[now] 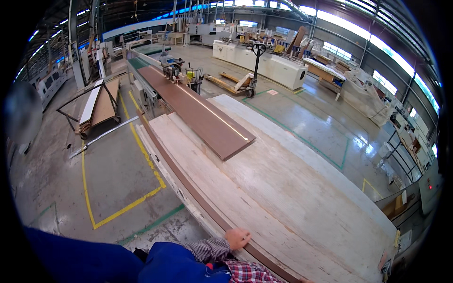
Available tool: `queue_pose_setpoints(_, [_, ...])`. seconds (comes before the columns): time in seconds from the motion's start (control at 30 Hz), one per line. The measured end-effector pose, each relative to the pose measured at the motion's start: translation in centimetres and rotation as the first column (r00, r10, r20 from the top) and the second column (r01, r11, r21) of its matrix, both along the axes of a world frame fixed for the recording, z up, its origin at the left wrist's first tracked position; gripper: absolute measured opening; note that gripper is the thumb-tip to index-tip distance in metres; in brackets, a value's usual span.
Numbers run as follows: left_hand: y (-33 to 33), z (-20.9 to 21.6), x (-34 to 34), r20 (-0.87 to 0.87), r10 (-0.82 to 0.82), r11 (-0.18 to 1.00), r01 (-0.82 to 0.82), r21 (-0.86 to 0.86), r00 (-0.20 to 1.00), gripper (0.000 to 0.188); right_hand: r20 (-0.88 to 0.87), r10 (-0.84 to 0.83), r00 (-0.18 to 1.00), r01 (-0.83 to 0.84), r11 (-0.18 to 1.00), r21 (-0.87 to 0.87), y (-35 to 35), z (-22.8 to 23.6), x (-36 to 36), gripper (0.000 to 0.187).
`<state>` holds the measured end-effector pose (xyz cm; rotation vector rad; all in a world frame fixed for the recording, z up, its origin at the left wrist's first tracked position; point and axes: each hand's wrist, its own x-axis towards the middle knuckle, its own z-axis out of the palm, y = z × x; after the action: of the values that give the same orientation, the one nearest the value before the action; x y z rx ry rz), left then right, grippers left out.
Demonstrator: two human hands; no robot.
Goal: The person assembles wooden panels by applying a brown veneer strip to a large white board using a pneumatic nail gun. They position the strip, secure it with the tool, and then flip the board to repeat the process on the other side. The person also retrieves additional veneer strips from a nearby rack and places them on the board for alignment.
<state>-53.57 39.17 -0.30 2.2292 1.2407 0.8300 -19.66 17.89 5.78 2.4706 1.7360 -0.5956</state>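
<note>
Clasping one brown strip (202, 203): one left hand (238, 238); the grip of one right hand (307, 281) I cannot tell.

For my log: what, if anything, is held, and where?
The left hand holds the long brown strip by its nearer stretch; whether the right hand grips cannot be told.

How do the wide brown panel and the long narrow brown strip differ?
The wide brown panel is much broader than the long narrow brown strip. A bright line runs along the panel; the strip shows none. The left hand is on the strip, while neither hand touches the panel. Both are brown and elongated.
</note>
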Motion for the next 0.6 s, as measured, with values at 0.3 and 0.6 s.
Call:
queue_pose_setpoints(0.3, [2.1,-3.3,-2.9,-0.373,-0.166,0.983,0.183,0.010,0.913,0.038,-0.171,-0.067,0.983,0.071,0.997,0.017,-2.8,-3.1,3.7,0.054])
queue_pose_setpoints(0.6, [-2.0,-3.3,1.1,-0.207,-0.281,0.953,0.297,0.049,0.937,0.032,-0.092,-0.269,0.959,0.283,0.934,0.219,-6.1,-4.2,6.1,0.045])
